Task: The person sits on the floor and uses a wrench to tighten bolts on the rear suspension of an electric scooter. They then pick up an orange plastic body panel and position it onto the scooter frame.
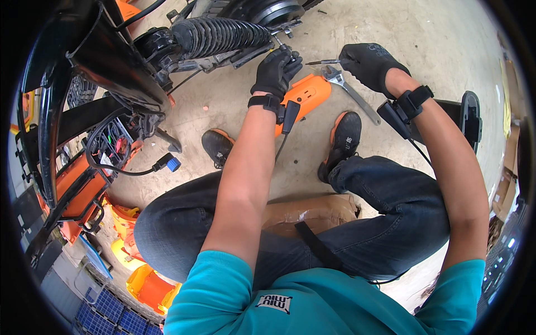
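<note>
My left hand [274, 71], in a black work glove, is raised beside the wheel end of a black rubber-booted shock absorber [222, 37]. Its fingers are curled about a small metal rod [279, 41] that reaches up towards the axle area; its lower end is hidden in the glove. Off to the right, my right hand [370, 65], gloved too, grips a screwdriver [323, 62] with its slim tip pointing left and the handle hidden in the fist. Below the hands an orange plastic cover [310, 93] lies on the floor. An adjustable wrench [358, 99] rests by its end.
A black vehicle frame [121, 63] stands at left, with a cable ending in a blue connector [172, 164] hanging from it. Beneath me is a taped cardboard box [310, 211]. Orange and yellow plastic panels [153, 289] lie lower left. A black part [471, 121] is at right.
</note>
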A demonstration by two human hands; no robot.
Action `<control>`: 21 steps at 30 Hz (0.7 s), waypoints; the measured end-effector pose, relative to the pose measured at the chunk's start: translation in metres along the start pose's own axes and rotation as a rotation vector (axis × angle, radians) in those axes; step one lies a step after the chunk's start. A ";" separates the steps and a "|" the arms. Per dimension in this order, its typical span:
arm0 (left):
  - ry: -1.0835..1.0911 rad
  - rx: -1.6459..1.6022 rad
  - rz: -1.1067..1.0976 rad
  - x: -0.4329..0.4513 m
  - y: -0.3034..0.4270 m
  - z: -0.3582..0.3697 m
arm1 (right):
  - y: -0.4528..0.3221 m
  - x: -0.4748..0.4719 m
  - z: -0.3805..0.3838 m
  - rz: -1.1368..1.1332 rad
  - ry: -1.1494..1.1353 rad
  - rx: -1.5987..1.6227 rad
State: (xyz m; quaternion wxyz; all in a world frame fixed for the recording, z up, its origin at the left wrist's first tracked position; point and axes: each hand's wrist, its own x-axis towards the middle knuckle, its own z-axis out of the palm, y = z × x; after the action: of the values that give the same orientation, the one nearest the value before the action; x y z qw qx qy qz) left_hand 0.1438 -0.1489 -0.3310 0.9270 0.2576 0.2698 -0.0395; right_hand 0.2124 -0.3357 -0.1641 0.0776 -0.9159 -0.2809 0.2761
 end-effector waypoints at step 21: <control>0.079 0.093 0.034 -0.002 0.009 0.010 | -0.066 -0.001 0.017 -0.206 0.168 -0.270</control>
State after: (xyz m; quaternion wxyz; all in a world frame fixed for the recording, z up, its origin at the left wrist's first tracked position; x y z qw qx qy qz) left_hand 0.1490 -0.1460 -0.3191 0.9032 0.3061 0.2997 -0.0261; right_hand 0.1714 -0.2821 -0.1586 0.0052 -0.9041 -0.4003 0.1493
